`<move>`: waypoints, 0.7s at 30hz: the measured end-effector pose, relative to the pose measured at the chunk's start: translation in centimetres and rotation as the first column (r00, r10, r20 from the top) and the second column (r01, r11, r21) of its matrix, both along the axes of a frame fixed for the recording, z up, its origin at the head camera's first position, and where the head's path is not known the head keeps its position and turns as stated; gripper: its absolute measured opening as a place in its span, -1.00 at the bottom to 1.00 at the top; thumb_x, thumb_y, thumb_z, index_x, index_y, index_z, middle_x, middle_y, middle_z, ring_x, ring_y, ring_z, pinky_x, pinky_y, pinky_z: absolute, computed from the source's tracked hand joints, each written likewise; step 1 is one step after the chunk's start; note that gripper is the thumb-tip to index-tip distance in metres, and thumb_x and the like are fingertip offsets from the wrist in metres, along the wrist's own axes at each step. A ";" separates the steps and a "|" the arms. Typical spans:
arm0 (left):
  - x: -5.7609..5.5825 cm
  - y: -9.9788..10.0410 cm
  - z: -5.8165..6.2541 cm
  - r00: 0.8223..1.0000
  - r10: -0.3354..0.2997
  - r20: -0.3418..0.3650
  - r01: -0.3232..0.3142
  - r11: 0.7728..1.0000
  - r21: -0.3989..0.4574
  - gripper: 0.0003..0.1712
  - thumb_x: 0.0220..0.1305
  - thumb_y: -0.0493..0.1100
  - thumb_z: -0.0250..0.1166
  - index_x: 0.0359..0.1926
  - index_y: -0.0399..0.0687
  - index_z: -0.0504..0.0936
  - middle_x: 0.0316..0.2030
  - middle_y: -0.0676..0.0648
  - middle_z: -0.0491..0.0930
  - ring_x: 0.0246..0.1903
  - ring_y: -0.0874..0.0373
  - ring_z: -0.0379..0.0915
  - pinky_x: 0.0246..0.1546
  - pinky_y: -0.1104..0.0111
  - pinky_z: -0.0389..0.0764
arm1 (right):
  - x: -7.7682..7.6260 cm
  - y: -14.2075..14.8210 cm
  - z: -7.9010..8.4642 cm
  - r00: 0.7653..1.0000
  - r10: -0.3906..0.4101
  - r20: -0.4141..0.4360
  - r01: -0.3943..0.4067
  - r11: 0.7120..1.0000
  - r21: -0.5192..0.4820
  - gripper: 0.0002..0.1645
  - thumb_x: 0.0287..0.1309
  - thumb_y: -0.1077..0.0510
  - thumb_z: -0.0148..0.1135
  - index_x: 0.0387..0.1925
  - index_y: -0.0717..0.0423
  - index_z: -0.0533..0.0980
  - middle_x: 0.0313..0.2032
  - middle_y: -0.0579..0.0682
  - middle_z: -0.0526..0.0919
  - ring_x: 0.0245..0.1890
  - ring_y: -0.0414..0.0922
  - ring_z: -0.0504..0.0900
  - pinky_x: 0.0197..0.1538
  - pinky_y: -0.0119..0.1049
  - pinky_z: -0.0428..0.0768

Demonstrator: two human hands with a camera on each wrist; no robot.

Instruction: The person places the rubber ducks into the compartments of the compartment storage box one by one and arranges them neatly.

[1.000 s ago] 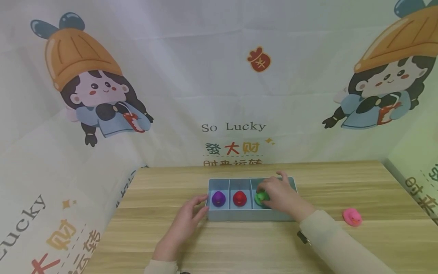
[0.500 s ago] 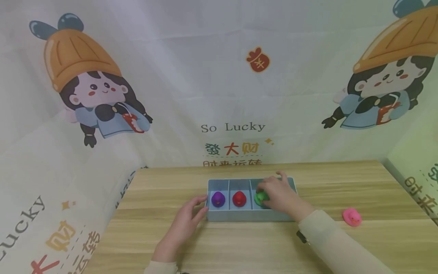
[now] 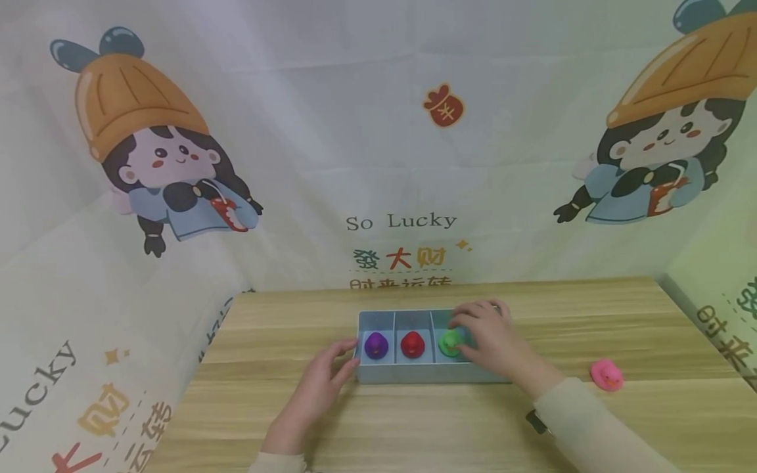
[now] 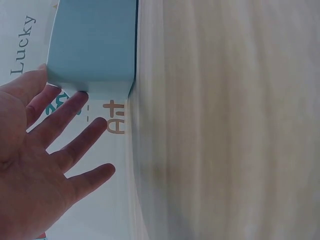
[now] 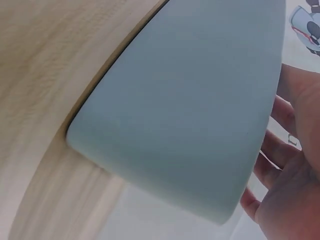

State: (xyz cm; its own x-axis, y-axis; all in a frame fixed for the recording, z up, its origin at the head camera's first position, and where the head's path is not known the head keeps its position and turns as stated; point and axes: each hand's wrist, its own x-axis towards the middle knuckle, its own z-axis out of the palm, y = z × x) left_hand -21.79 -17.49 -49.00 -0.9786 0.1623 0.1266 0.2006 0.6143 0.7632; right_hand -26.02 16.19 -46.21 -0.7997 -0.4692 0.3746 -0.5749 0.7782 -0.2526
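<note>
A pale blue box (image 3: 432, 374) with compartments stands on the table. In its left compartment sits a purple toy duck (image 3: 376, 346), and beside that, in its own compartment, a red toy duck (image 3: 412, 345). A green toy duck (image 3: 449, 343) lies in the third section. My right hand (image 3: 493, 338) is over the box's right end, its thumb and fingers spread apart near the green duck. Fairly straight fingers of my left hand (image 3: 322, 371) touch the box's left end, seen also in the left wrist view, where the little finger (image 4: 95, 180) stands away from the wall.
A pink toy duck (image 3: 607, 375) with an orange beak lies on the wooden table (image 3: 449, 427), right of the box. Behind the table hangs a printed white cloth (image 3: 331, 131), which also covers both sides.
My right hand has loosened from the green duck and shifted slightly right, its fingers parting from the duck. The left hand stays at the box end.
</note>
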 end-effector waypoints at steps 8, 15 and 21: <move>-0.1 0.1 0.0 1.000 0.010 0.001 -0.010 1.000 -0.002 -0.50 0.47 -0.10 0.27 0.36 -0.08 0.51 0.39 -0.14 0.51 0.40 -0.21 0.39 0.50 -0.16 0.30 | 1.0 1.5 0.3 0.992 -0.002 -0.125 -0.007 0.997 -0.078 -0.56 -0.06 0.18 0.63 -0.09 -0.03 0.68 0.18 0.11 0.64 0.23 0.14 0.53 0.33 0.28 0.24; -0.1 0.0 0.0 1.000 0.011 -0.006 -0.011 1.000 -0.011 -0.50 0.47 -0.09 0.27 0.36 -0.07 0.52 0.38 -0.15 0.51 0.38 -0.22 0.40 0.48 -0.18 0.32 | 1.8 3.2 1.1 0.983 -0.033 -0.183 0.013 0.994 -0.109 -0.55 -0.10 0.20 0.65 -0.10 -0.02 0.68 0.13 0.12 0.65 0.17 0.17 0.54 0.26 0.29 0.25; -0.1 0.0 -0.1 1.000 0.002 -0.005 -0.002 1.000 -0.015 -0.50 0.47 -0.08 0.27 0.36 -0.07 0.52 0.37 -0.12 0.53 0.38 -0.22 0.40 0.49 -0.19 0.31 | 2.4 5.0 1.5 0.977 -0.067 -0.200 0.044 0.992 -0.120 -0.51 -0.10 0.21 0.65 -0.07 -0.03 0.66 0.10 0.09 0.66 0.13 0.18 0.55 0.22 0.31 0.24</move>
